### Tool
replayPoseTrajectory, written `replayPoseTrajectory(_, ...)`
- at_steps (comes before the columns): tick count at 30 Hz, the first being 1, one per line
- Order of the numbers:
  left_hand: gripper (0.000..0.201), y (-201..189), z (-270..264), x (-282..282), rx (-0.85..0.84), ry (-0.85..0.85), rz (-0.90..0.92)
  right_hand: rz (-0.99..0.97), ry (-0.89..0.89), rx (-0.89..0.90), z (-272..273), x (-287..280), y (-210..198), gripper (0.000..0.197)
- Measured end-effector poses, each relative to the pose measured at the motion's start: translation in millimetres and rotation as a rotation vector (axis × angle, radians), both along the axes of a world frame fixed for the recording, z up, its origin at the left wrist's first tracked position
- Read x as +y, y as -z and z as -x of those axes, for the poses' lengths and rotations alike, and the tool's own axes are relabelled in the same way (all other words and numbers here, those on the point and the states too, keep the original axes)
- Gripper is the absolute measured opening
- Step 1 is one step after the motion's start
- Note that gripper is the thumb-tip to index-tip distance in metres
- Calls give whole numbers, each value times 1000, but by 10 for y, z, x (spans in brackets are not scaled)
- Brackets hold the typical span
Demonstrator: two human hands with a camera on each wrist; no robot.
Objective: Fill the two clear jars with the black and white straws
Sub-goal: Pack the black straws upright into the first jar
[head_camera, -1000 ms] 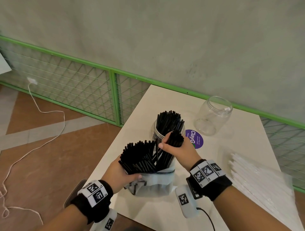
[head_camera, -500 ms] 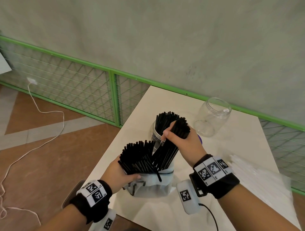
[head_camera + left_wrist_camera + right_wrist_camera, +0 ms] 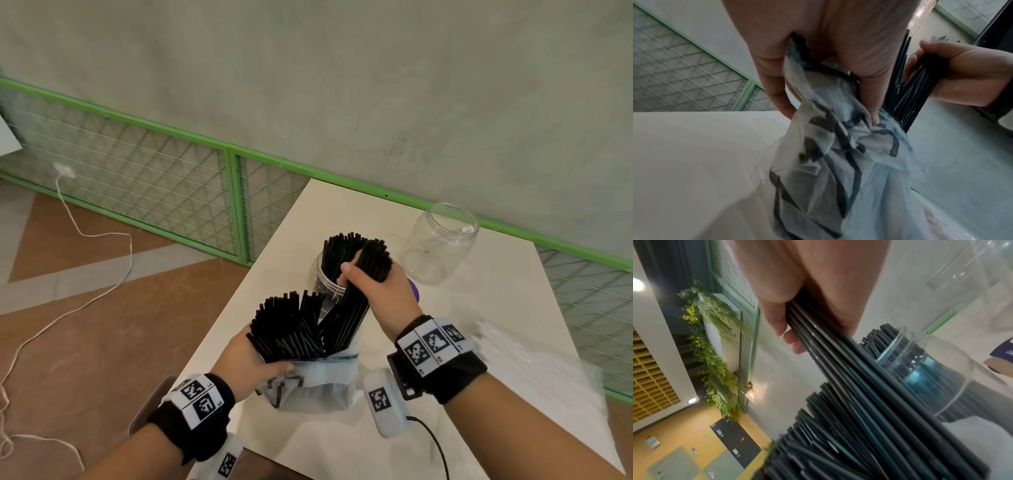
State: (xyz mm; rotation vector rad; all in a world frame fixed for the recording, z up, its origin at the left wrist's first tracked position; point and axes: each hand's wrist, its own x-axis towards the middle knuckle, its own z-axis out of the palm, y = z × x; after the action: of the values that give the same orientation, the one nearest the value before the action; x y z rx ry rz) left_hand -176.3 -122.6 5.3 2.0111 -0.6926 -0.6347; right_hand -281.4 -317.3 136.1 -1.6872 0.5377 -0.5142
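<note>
Black straws [image 3: 356,308] higher out of bag [image 3: 318,380] than before, right hand [image 3: 376,291] fisted round them (left hand [image 3: 253,363] gripping bag)

White cord [image 3: 73,219] across tiled floor [image 3: 85,325]

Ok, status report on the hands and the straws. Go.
Right hand grips a bundle of black straws, half out of the bag. Left hand holds the bag. Near jar part-filled; far jar empty. Nothing in the way.

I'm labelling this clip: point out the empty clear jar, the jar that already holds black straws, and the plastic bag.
empty clear jar [image 3: 440,246]: head view, its side wall.
jar with black straws [image 3: 323,279]: head view, its clear shoulder.
plastic bag [image 3: 322,383]: head view, its crumpled front.
</note>
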Motion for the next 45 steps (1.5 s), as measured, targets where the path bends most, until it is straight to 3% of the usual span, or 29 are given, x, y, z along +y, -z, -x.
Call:
replayPoseTrajectory(4,72,13,-17,15,19,7,-2,-144,23,-112,14,-73,-103,7)
replayPoseTrajectory(8,84,24,-28,18,12,1,2,-163,32,-210,64,-209,-278,13)
replayPoseTrajectory(16,84,28,-47,47,18,-1,9,-183,151,-454,96,-509,-709,19)
replayPoseTrajectory(20,81,25,-53,47,21,9,8,-176,209,-529,-90,-588,-724,16)
replayPoseTrajectory(26,68,23,-50,48,16,-2,17,-140,272,-414,-422,-611,-444,18)
replayPoseTrajectory(29,73,29,-51,51,19,-8,18,-139,277,-326,-551,-656,-229,8)
replayPoseTrajectory(31,70,48,-56,58,29,-16,17,-159,266,-239,-616,-663,-84,15)
replayPoseTrajectory(38,66,65,-72,76,35,-20,0,-148,-1,55,-681,-629,82,41)
replayPoseTrajectory(41,78,61,-67,71,37,-17,4,-162,-20,81,-628,-671,111,38)
replayPoseTrajectory(45,76,74,-80,73,28,-15,6,-82,89,37,-422,-780,97,44)
